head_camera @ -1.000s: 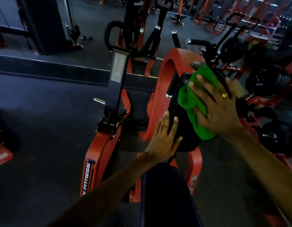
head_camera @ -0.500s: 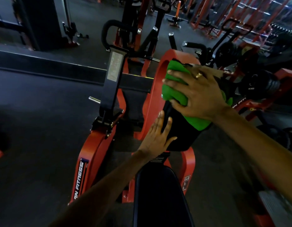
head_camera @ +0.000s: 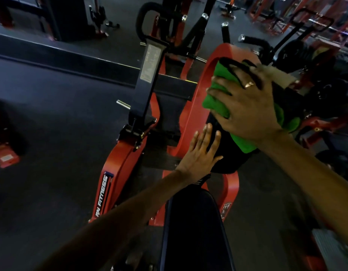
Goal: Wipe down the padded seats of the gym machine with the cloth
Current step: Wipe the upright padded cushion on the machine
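My right hand (head_camera: 249, 106) presses a green cloth (head_camera: 218, 102) flat against the upper part of the machine's black chest pad (head_camera: 226, 159), fingers spread over the cloth. My left hand (head_camera: 200, 153) lies open and flat on the pad's lower left side, holding nothing. The black padded seat (head_camera: 192, 231) runs toward me at the bottom centre. Much of the chest pad is hidden under my hands and the cloth.
The red machine frame (head_camera: 118, 173) curves around the pad, with a black upright post (head_camera: 147, 79) to the left and black handles (head_camera: 253, 41) behind. More red machines and weight plates (head_camera: 298, 49) stand at the right. Dark rubber floor (head_camera: 52, 124) spreads left.
My right hand slid the cloth from the pad's right side to its upper left edge, then held near the top. My left hand stayed flat on the pad.
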